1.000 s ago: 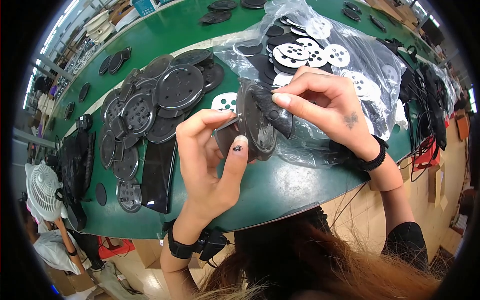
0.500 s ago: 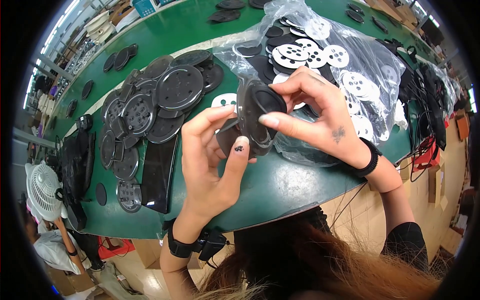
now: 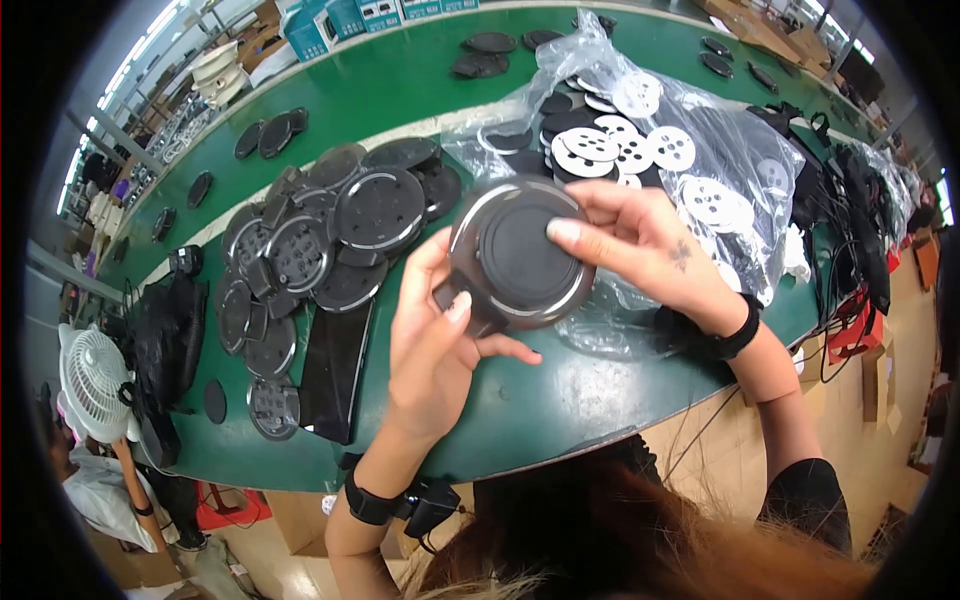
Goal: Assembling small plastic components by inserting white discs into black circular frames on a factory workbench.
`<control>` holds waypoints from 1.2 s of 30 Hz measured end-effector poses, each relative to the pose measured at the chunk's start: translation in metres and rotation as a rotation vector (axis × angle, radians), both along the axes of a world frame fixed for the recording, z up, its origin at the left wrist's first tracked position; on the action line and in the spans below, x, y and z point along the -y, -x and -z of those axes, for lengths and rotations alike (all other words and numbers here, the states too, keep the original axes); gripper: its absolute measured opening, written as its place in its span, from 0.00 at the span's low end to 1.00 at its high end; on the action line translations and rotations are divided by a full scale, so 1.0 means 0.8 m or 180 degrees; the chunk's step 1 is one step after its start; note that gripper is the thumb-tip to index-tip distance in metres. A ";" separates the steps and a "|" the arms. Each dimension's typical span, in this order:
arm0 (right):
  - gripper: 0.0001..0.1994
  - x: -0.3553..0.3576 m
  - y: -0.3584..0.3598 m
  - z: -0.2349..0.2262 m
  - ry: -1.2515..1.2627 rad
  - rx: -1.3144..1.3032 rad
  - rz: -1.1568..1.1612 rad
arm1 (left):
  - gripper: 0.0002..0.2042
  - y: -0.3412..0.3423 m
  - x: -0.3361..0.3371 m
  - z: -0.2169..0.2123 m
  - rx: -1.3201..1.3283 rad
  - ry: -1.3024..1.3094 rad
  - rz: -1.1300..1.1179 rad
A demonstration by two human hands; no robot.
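Between my hands is a round dark translucent plastic base (image 3: 478, 222), tilted so its flat face turns up toward me. A smooth black disc (image 3: 522, 262) lies on the middle of that face. My left hand (image 3: 432, 350) grips the base by its left edge, with the thumb on the near side. Closed on the opposite rim, my right hand (image 3: 655, 245) rests its thumb on the black disc; its other fingers are partly hidden behind the base. Close by on the left, a heap of similar dark round bases (image 3: 378, 210) lies on the green table (image 3: 500, 400).
A clear plastic bag (image 3: 735, 130) behind my right hand holds white discs with holes (image 3: 588, 145) and black discs. Dark bases (image 3: 278, 135) lie in small groups farther off. A flat black glossy piece (image 3: 333, 370), a white fan (image 3: 95, 380) and black cables (image 3: 870, 215) are around the table.
The base has turned from nearly edge-on to face-up, showing the black disc on it. My right thumb has moved over the disc, and the view has shifted slightly.
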State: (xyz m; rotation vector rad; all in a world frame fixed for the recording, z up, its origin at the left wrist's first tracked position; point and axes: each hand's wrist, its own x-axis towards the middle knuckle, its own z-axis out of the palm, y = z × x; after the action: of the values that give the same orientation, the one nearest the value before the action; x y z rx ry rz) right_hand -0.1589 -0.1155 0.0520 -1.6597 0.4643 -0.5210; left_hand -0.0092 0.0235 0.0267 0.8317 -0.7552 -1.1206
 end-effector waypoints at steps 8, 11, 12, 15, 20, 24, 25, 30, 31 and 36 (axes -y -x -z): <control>0.16 0.025 0.000 -0.012 -0.0221 -0.0990 -0.0760 | 0.21 0.001 0.006 0.012 -0.0002 -0.0498 -0.0024; 0.18 0.038 -0.010 -0.025 -0.0508 -0.1145 -0.1069 | 0.22 -0.001 0.003 0.008 -0.0364 -0.0568 0.0122; 0.18 0.046 -0.014 -0.030 -0.0471 -0.1168 -0.0938 | 0.25 0.000 0.003 0.010 -0.0314 -0.0519 0.0039; 0.18 0.080 -0.032 -0.041 -0.0560 -0.0580 -0.0585 | 0.25 0.000 0.005 0.007 -0.0542 -0.0469 -0.0161; 0.30 0.110 -0.071 -0.046 -0.1360 0.0020 -0.0413 | 0.25 -0.008 0.002 0.010 -0.0255 -0.0422 -0.0088; 0.37 0.110 -0.068 -0.034 -0.0797 -0.0567 -0.0731 | 0.21 -0.012 0.003 0.012 -0.0519 -0.0425 0.0050; 0.36 0.106 -0.067 -0.031 -0.0544 -0.0786 -0.0579 | 0.19 -0.011 0.002 0.012 -0.0485 -0.0440 0.0081; 0.29 0.094 -0.090 -0.041 0.0636 -0.1545 -0.1127 | 0.13 -0.012 -0.001 0.009 -0.0365 -0.0575 0.0253; 0.28 0.090 -0.102 -0.047 0.0984 -0.1802 -0.1360 | 0.13 -0.012 -0.002 0.010 -0.0366 -0.0580 0.0209; 0.31 0.119 -0.188 -0.067 0.1779 -0.2667 -0.1694 | 0.11 -0.008 0.002 0.013 -0.0439 -0.0616 0.0641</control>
State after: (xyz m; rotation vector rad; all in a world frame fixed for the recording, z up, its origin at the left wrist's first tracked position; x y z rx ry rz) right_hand -0.0082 -0.2110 0.1059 -2.4136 0.4616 0.5250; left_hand -0.0029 0.0216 0.0163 0.8429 -0.6321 -1.4336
